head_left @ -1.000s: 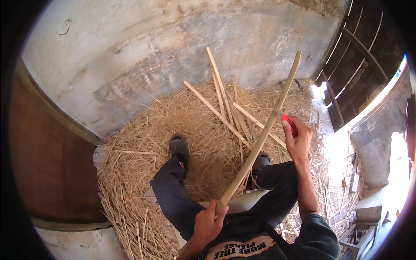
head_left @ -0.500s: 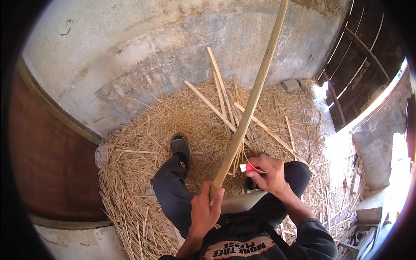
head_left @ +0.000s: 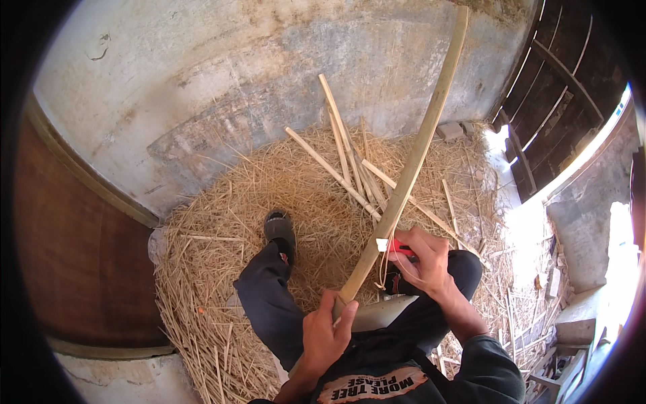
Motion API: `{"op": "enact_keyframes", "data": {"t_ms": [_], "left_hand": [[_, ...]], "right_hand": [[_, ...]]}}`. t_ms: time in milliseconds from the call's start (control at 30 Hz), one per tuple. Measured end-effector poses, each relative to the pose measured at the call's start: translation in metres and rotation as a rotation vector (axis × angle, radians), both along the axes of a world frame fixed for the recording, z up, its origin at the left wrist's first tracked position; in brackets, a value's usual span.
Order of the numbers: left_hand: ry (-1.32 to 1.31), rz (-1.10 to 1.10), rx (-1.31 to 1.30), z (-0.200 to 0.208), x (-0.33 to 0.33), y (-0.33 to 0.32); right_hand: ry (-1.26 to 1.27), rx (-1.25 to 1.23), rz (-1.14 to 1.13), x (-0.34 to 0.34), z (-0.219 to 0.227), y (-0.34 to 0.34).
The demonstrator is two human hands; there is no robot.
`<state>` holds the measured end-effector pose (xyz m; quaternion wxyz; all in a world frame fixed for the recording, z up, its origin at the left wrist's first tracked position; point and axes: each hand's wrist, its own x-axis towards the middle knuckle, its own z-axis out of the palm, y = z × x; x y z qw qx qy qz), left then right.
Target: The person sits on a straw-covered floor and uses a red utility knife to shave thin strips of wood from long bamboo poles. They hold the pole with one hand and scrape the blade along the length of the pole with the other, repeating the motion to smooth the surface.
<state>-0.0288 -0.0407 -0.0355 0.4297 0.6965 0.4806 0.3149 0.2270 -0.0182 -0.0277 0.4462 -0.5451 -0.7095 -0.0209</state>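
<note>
My left hand [head_left: 328, 330] is closed around the near end of a long, pale bamboo strip [head_left: 418, 145]. The strip slants up and away to the right, its far end reaching in front of the wall. In my right hand [head_left: 422, 259] is a red cutter knife [head_left: 401, 248], gripped with curled fingers. Its short, bright blade [head_left: 382, 244] meets the strip's right edge, a little beyond my left hand. A thin curled shaving [head_left: 381, 277] hangs below the blade. My fingers hide part of the knife's handle.
Several loose strips [head_left: 316, 158] lie crossed on the shaving-covered floor [head_left: 222, 202] ahead of my feet. A stained wall [head_left: 222, 87] stands beyond. A brown panel [head_left: 81, 236] is at the left, dark slatted boards [head_left: 558, 87] at the right. My shoe [head_left: 279, 229] rests among the shavings.
The strip's far end has swung right and come lower into view. My right hand has moved slightly up, and the blade now meets the strip instead of standing apart from it.
</note>
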Motion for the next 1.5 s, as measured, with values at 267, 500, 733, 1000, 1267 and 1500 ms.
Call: {"op": "enact_keyframes", "data": {"t_ms": [267, 500, 733, 1000, 1267, 1500], "left_hand": [[0.041, -0.089, -0.137, -0.002, -0.010, -0.009], [0.079, -0.111, -0.201, -0.003, -0.016, -0.012], [0.043, -0.095, -0.182, -0.014, -0.020, -0.018], [0.040, -0.105, -0.225, -0.016, -0.024, -0.020], [0.137, -0.158, -0.407, -0.034, -0.046, -0.046], [-0.228, -0.232, -0.581, -0.075, -0.058, -0.022]], "right_hand": [[0.027, 0.042, -0.096, 0.015, 0.007, 0.002], [-0.048, 0.053, -0.111, 0.022, 0.009, 0.002], [-0.070, 0.006, -0.140, 0.026, 0.010, 0.004], [-0.135, 0.008, -0.113, 0.031, 0.014, 0.008], [0.106, -0.089, -0.586, 0.137, 0.027, 0.050], [0.530, -0.392, -0.187, 0.106, 0.004, 0.044]]}}
